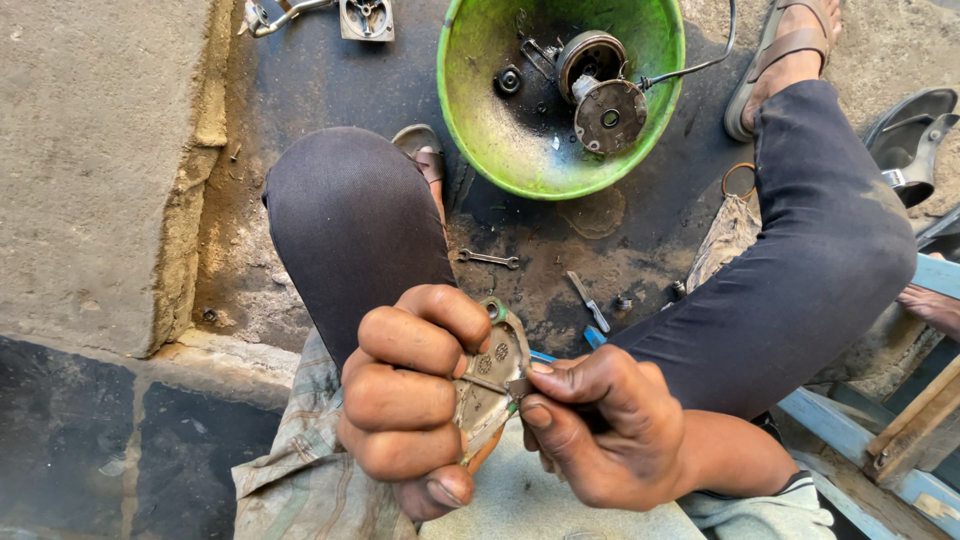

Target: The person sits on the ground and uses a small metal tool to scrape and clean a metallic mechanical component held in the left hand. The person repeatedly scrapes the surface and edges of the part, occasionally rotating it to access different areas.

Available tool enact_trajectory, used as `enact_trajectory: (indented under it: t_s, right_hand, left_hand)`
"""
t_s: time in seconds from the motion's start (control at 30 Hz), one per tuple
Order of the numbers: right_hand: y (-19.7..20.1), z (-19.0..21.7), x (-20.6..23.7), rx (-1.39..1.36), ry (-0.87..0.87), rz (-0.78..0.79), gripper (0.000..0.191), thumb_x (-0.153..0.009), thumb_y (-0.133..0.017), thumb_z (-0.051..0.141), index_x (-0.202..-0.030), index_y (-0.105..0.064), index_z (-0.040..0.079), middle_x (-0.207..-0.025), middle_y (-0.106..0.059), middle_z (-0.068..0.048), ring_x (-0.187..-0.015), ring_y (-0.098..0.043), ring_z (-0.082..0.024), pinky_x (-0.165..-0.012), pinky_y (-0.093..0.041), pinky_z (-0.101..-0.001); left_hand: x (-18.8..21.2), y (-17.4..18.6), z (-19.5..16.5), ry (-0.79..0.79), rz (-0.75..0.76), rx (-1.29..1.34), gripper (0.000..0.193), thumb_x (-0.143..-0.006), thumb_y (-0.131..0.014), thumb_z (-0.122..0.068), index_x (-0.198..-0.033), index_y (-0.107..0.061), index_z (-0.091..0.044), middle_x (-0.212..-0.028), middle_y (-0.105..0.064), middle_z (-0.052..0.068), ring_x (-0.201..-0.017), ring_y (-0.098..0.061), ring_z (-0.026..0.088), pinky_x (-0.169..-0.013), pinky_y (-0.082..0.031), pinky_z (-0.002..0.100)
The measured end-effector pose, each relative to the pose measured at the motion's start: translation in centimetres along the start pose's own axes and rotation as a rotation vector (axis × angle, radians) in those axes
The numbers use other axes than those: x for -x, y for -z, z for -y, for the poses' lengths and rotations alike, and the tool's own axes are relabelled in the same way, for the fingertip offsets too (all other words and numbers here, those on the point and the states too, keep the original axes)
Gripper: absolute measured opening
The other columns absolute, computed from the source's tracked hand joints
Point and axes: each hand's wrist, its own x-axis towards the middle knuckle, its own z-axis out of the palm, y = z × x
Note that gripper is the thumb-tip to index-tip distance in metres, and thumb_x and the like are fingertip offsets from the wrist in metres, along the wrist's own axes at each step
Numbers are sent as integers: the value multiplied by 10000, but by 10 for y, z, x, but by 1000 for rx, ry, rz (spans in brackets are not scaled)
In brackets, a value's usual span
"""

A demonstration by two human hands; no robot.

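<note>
Gripping a flat metal cover plate (pixel 490 375) w/ the left hand (pixel 410 400), fingers curled tight round its edge, the person holds it upright just above the lap. Right hand (pixel 600 425) has thumb & forefinger pressed together, pinching a small part at the plate's right edge; what's pinched is too small to tell. Plate is greyish, greasy, w/ a rounded lug at its top.

Around: both knees in dark trousers flank the hands, left knee (pixel 350 225) hiding much of the oily floor (pixel 330 70) behind it. Beyond the knees sits a green bowl (pixel 480 110), grimy inside, holding a round motor-like part (pixel 605 105), a small nut-like ring (pixel 509 79) & bits of metal; a black cable (pixel 690 68) runs out over its rim. On the floor btw bowl & hands: a small spanner (pixel 488 259), a blue-handled tool (pixel 590 303), a few loose bolts (pixel 622 302). Top left, near the concrete step (pixel 100 170), lie more metal parts (pixel 365 18). Sandalled foot (pixel 785 50) top right, w/ a brownish ring (pixel 738 180) on the floor near it & a grey moulded piece (pixel 910 135) at the far right edge. Blue-painted wooden frame (pixel 860 450) lower right. Stained cloth (pixel 310 470) lies over the lap under the hands.
</note>
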Motion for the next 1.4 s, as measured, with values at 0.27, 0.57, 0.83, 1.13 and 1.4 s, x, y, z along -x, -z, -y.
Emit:
enact_trajectory:
  t_s: [0.27,0.57,0.83,1.13,1.4]
  right_hand:
    - [3,-4,6,-144,-93,-32,163,-1061,-606,23,-1196,-526,-22,-806,-689,-92,-617,-641,-49,-501,-530,-209]
    - [17,6,-17,-11,-60,147,221,-1041,-655,-2,-1241,-573,-50,-894,-714,-109,-752,-734,-104,-629,-615,-238]
    - [6,11,-27,305,146,51,237,-898,-720,-119,-1106,-625,-59,-827,-717,-110,-686,-727,-119,-611,-587,-238]
    - [7,5,-33,445,328,21,245,-845,-773,-107,-1021,-621,-33,-738,-676,-83,-650,-725,-169,-637,-569,-282]
    - [16,5,-35,322,180,177,379,-873,-723,-136,-1221,-645,-7,-876,-722,-138,-675,-738,-182,-618,-606,-273]
  left_hand:
    - [1,-3,-5,78,-72,48,267,-884,-672,-277,-706,-562,-110,-788,-461,16,-750,-433,196,-524,-449,357]
    - [-6,-7,-6,379,-183,267,288,-823,-651,-227,-641,-501,-62,-744,-473,60,-753,-415,209,-598,-412,392]
    - [-20,1,-16,554,-38,177,308,-835,-662,-242,-670,-529,-19,-765,-510,97,-769,-442,238,-676,-433,435]
    - [-28,-10,-23,753,-83,50,350,-851,-646,-289,-653,-518,-29,-742,-513,92,-763,-471,237,-705,-475,423]
    - [-21,-10,-28,717,-166,80,352,-880,-671,-267,-683,-501,-29,-763,-481,86,-792,-442,213,-677,-431,375]
